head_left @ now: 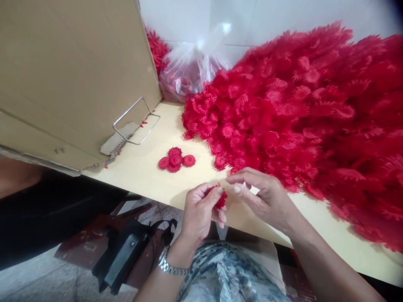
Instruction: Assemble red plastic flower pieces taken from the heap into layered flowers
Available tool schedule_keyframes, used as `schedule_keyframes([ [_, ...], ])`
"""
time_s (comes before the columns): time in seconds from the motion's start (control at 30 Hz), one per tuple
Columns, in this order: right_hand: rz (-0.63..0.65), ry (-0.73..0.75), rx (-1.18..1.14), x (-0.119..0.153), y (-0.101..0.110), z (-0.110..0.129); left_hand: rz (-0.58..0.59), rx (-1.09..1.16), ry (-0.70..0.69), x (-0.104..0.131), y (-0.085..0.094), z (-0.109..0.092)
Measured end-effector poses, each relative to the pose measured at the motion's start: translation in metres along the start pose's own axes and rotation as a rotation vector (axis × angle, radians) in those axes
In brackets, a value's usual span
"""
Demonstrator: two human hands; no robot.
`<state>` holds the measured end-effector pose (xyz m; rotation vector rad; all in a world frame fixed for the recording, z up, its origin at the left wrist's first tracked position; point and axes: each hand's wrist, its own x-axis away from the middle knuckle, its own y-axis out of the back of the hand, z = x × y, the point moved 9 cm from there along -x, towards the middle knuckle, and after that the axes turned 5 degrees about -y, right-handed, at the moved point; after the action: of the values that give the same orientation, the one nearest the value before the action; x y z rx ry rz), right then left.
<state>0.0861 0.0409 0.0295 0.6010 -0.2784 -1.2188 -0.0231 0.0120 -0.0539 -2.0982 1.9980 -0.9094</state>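
Observation:
My left hand (200, 209) is closed on a small stack of red flower-shaped pieces (222, 199), held between thumb and fingers above the table's front edge. Just to its right is my right hand (260, 195), its thumb and index finger apart, with nothing seen between them. A huge heap of red flower pieces (270, 113) covers the right and back of the table. Several red pieces (175, 160) lie together in a small cluster on the pale tabletop (143, 167), left of and beyond my left hand.
A large cardboard box (75, 71) stands at the left, with a bent wire frame (138, 121) beside it. Behind the table sits a clear plastic bag (192, 69) of red pieces. A black bag (126, 251) is below, and a person's dark clothing (56, 214) shows at far left.

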Motion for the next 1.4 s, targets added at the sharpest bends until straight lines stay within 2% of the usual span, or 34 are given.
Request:
schedule_keyframes([
  [0.23,0.257,-0.236,-0.523,0.004,-0.039,-0.001,-0.038,-0.124,-0.035,0.001,0.005,-0.001],
  [0.33,0.218,-0.219,-0.558,0.003,-0.035,-0.003,-0.012,-0.103,-0.011,0.002,0.003,0.001],
  [0.53,0.055,-0.211,-0.476,0.003,-0.024,-0.017,0.159,0.015,0.047,0.007,-0.012,0.005],
  [0.6,0.002,-0.204,-0.408,0.002,-0.018,-0.019,0.176,0.024,0.051,0.008,-0.013,0.004],
  [0.67,-0.113,-0.192,-0.283,0.000,-0.001,-0.024,0.173,0.026,0.046,0.009,-0.012,0.002],
  [0.8,-0.348,-0.063,0.278,-0.007,0.035,-0.025,0.153,0.033,0.006,0.010,-0.009,-0.004],
  [0.9,-0.423,0.072,0.639,-0.010,0.041,-0.021,0.116,0.015,-0.004,0.010,-0.006,-0.005],
  [0.97,-0.435,0.107,0.673,-0.008,0.040,-0.018,0.074,-0.006,0.006,0.009,-0.002,-0.003],
  [1.03,-0.406,0.118,0.586,-0.005,0.037,-0.013,0.047,-0.027,0.019,0.009,0.000,-0.001],
  [1.13,-0.271,0.067,0.332,-0.002,0.027,-0.007,0.026,-0.060,0.020,0.009,0.003,0.000],
  [1.27,-0.028,-0.048,-0.028,0.001,0.001,-0.001,-0.010,-0.119,-0.008,0.008,0.007,-0.002],
  [1.4,0.167,-0.078,-0.216,0.004,-0.025,0.006,-0.010,-0.164,-0.012,0.008,0.007,0.000],
])
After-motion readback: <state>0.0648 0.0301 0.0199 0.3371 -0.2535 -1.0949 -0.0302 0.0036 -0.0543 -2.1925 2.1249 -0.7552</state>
